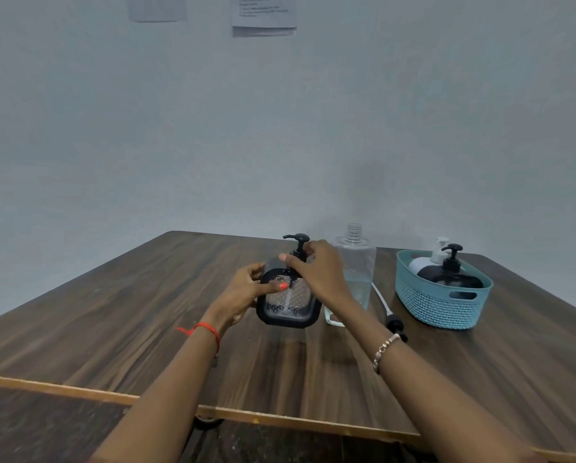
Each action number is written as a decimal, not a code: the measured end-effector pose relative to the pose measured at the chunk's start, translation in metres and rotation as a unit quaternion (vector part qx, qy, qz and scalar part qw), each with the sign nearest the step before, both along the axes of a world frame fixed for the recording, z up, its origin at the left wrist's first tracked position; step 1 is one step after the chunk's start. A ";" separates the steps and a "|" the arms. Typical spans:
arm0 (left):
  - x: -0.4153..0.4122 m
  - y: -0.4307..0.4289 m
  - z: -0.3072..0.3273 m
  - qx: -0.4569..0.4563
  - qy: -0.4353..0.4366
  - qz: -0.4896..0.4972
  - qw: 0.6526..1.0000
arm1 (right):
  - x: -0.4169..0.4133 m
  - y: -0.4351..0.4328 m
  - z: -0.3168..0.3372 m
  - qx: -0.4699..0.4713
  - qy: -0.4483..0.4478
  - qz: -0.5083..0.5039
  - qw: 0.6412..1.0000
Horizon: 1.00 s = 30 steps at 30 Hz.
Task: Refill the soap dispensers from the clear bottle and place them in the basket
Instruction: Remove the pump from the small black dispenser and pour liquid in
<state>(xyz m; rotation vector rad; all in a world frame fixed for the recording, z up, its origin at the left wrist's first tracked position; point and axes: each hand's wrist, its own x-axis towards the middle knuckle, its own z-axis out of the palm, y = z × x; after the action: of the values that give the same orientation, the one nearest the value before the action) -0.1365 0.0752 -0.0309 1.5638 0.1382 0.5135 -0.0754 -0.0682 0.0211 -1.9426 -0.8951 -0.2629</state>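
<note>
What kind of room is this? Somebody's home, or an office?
Probably a plain workroom or office, not a kitchen or bathroom: a bare wooden table against a blank pale wall with printed notices taped up, and no sink in view.

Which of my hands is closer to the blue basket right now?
Right. The right hand grips the dispenser's pump, nearer the basket; the left hand holds the dispenser's far side.
</note>
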 end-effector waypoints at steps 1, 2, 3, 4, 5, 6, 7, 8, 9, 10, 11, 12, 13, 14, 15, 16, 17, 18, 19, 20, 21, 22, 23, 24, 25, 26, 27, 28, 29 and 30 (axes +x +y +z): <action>-0.002 -0.001 0.000 0.004 -0.002 -0.003 1.000 | -0.001 0.000 0.002 0.008 0.008 0.000 1.000; -0.004 -0.002 0.000 0.006 -0.005 -0.004 1.000 | -0.002 0.000 0.004 0.020 0.019 0.001 1.000; -0.007 -0.003 -0.001 0.008 -0.006 -0.004 1.000 | -0.003 -0.001 0.005 0.028 0.028 0.004 0.999; -0.008 -0.003 -0.001 0.010 -0.008 -0.004 1.000 | -0.004 -0.003 0.006 0.029 0.034 0.010 0.999; -0.010 -0.003 -0.002 0.011 -0.008 -0.003 1.000 | -0.004 -0.004 0.007 0.026 0.037 0.020 0.999; -0.012 -0.003 -0.003 0.012 -0.009 -0.001 1.000 | -0.004 -0.006 0.007 0.020 0.039 0.033 0.998; -0.013 -0.002 -0.003 0.011 -0.010 0.000 1.000 | -0.003 -0.007 0.008 0.013 0.041 0.046 0.998; -0.014 -0.002 -0.004 0.009 -0.012 0.000 1.000 | -0.004 -0.008 0.009 0.004 0.045 0.060 0.997; -0.014 -0.002 -0.005 0.007 -0.012 -0.001 1.000 | -0.004 -0.008 0.010 -0.003 0.049 0.072 0.996; -0.015 -0.001 -0.005 0.004 -0.012 -0.003 1.000 | -0.004 -0.008 0.010 -0.005 0.054 0.086 0.995; -0.015 -0.001 -0.005 0.001 -0.013 -0.006 1.000 | -0.003 -0.008 0.011 -0.004 0.057 0.101 0.993; -0.016 -0.001 -0.006 -0.003 -0.012 -0.011 1.000 | -0.002 -0.009 0.011 -0.002 0.059 0.115 0.992; -0.017 0.000 -0.006 -0.006 -0.010 -0.016 1.000 | -0.001 -0.010 0.012 -0.002 0.062 0.130 0.990; -0.018 0.001 -0.006 -0.011 -0.008 -0.024 1.000 | -0.001 -0.011 0.013 -0.003 0.065 0.146 0.987; -0.020 0.002 -0.007 -0.019 -0.008 -0.035 0.999 | -0.001 -0.012 0.015 -0.009 0.069 0.164 0.984; -0.022 0.004 -0.008 -0.030 -0.009 -0.050 0.998 | -0.001 -0.014 0.016 -0.018 0.072 0.183 0.980; -0.024 0.006 -0.009 -0.040 -0.013 -0.068 0.997 | 0.000 -0.015 0.018 -0.025 0.077 0.205 0.975; -0.025 0.007 -0.010 -0.049 -0.017 -0.085 0.995 | 0.002 -0.016 0.019 -0.024 0.092 0.232 0.968; -0.026 0.008 -0.010 -0.058 -0.019 -0.097 0.993 | 0.005 -0.017 0.020 -0.016 0.116 0.263 0.958; -0.026 0.008 -0.011 -0.064 -0.020 -0.102 0.993 | 0.008 -0.018 0.022 -0.005 0.145 0.296 0.944; -0.026 0.007 -0.010 -0.065 -0.020 -0.099 0.993 | 0.011 -0.019 0.023 0.007 0.177 0.327 0.928; -0.025 0.006 -0.010 -0.064 -0.020 -0.090 0.994 | 0.014 -0.020 0.023 0.022 0.207 0.348 0.914; -0.024 0.005 -0.009 -0.062 -0.019 -0.076 0.995 | 0.016 -0.020 0.024 0.037 0.232 0.354 0.905; -0.023 0.004 -0.008 -0.060 -0.018 -0.062 0.996 | 0.017 -0.019 0.023 0.052 0.247 0.344 0.904; -0.022 0.004 -0.007 -0.060 -0.018 -0.052 0.997 | 0.016 -0.017 0.022 0.059 0.238 0.314 0.917; -0.020 0.003 -0.007 -0.059 -0.019 -0.045 0.997 | 0.014 -0.015 0.020 0.053 0.204 0.269 0.940; -0.019 0.003 -0.006 -0.056 -0.020 -0.040 0.997 | 0.012 -0.013 0.018 0.035 0.161 0.219 0.962; -0.017 0.003 -0.006 -0.054 -0.019 -0.036 0.998 | 0.008 -0.011 0.017 0.021 0.128 0.179 0.975; -0.016 0.002 -0.005 -0.051 -0.017 -0.031 0.998 | 0.007 -0.009 0.015 0.020 0.107 0.156 0.982; -0.015 0.001 -0.005 -0.050 -0.014 -0.027 0.998 | 0.009 -0.006 0.011 0.024 0.095 0.145 0.985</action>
<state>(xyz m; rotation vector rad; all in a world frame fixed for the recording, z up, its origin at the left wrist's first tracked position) -0.1519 0.0763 -0.0359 1.4580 0.0981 0.4794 -0.0666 -0.0745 0.0323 -1.7324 -1.0195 0.0694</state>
